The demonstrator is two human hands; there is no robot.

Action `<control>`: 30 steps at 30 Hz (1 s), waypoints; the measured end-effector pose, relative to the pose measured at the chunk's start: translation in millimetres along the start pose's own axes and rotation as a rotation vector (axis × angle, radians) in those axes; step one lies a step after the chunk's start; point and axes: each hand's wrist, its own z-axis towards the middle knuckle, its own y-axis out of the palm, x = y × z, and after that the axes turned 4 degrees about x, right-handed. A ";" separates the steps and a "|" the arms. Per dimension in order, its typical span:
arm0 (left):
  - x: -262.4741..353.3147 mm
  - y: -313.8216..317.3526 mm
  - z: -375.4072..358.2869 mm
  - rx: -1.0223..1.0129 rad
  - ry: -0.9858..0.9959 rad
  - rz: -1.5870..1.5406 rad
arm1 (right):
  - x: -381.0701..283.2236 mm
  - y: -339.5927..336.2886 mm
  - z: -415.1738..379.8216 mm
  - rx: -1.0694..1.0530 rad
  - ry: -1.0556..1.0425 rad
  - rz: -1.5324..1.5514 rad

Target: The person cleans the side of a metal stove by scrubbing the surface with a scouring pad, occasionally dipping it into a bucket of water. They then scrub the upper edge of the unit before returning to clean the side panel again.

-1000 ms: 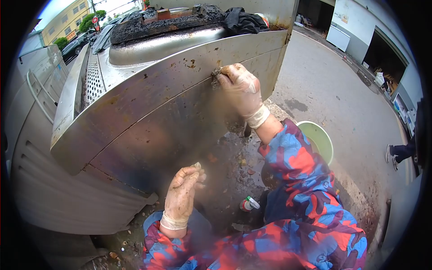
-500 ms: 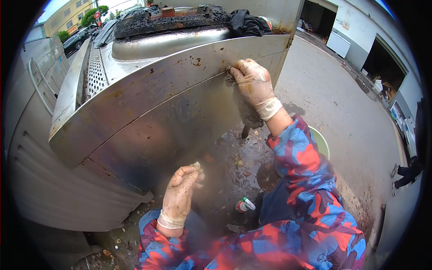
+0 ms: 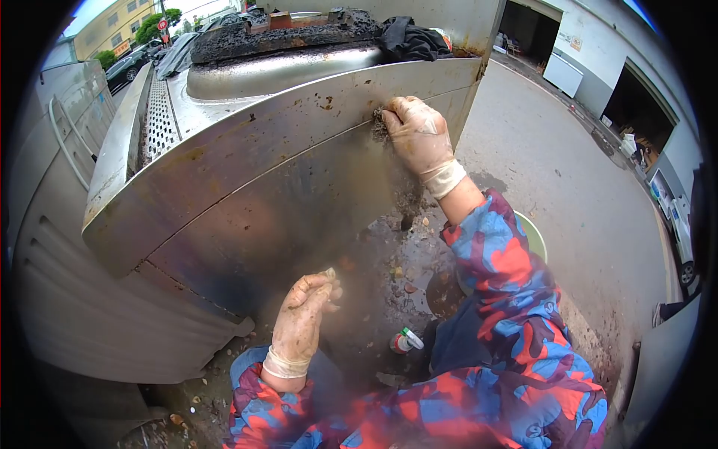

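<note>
A big stainless-steel cooking unit (image 3: 247, 172) lies tipped in front of me, its front panel stained with grime. My gloved right hand (image 3: 419, 138) presses a dirty scouring pad (image 3: 379, 126) against the panel's upper seam near the right corner. Lower down, my gloved left hand (image 3: 303, 322) hangs in front of the panel with its fingers curled around a small pale scrap, too small to name. Both sleeves are red and blue patterned.
A green basin (image 3: 535, 236) sits on the ground behind my right arm. A small spray bottle (image 3: 404, 340) lies on the wet, littered ground by my knees. Black cloth (image 3: 411, 37) rests on the unit's top. Another steel panel (image 3: 52, 187) stands left. A paved road runs right.
My right hand with the pad slid right along the seam, then shifted slightly back and up. The left hand has barely moved. The person at the far right has left the view.
</note>
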 end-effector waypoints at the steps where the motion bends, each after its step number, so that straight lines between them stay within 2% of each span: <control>1: 0.4 -0.4 1.2 0.001 0.000 0.011 | -2.2 0.0 -2.4 -0.025 -0.004 -0.017; 3: -1.2 -1.1 2.2 -0.004 -0.001 0.008 | -12.9 -3.3 -4.5 -0.101 -0.034 -0.024; 7: -0.3 0.3 0.6 -0.015 0.006 -0.003 | 10.1 -0.3 -0.2 -0.036 0.018 -0.086; 10: -4.5 -2.8 3.8 -0.008 -0.002 -0.003 | -2.3 -3.6 -1.9 -0.071 0.024 -0.066; 12: -2.1 0.7 3.4 -0.015 -0.008 -0.002 | -21.9 -0.4 -4.8 -0.090 -0.043 0.000; 16: 1.9 3.1 -1.1 -0.001 -0.009 0.019 | 10.8 0.6 -1.5 -0.029 0.016 -0.068; 20: -3.5 -0.2 5.0 -0.010 -0.024 0.019 | -18.4 -5.8 -1.4 -0.142 -0.013 0.006; 22: -3.1 2.8 3.1 -0.028 -0.007 -0.005 | -12.4 -2.1 -1.6 -0.144 0.020 0.001; 24: -2.7 2.2 2.8 -0.019 -0.010 0.003 | 2.9 1.8 0.0 0.000 0.003 -0.044; 26: -3.3 2.5 4.3 -0.018 -0.011 0.016 | 3.4 2.0 -2.9 0.019 0.009 -0.055; 28: -6.4 0.1 6.7 -0.022 -0.018 -0.004 | -15.4 -1.2 -4.9 -0.097 0.015 0.032; 30: -4.2 1.6 4.5 -0.022 -0.017 0.008 | -14.8 1.3 -5.5 -0.084 0.013 0.023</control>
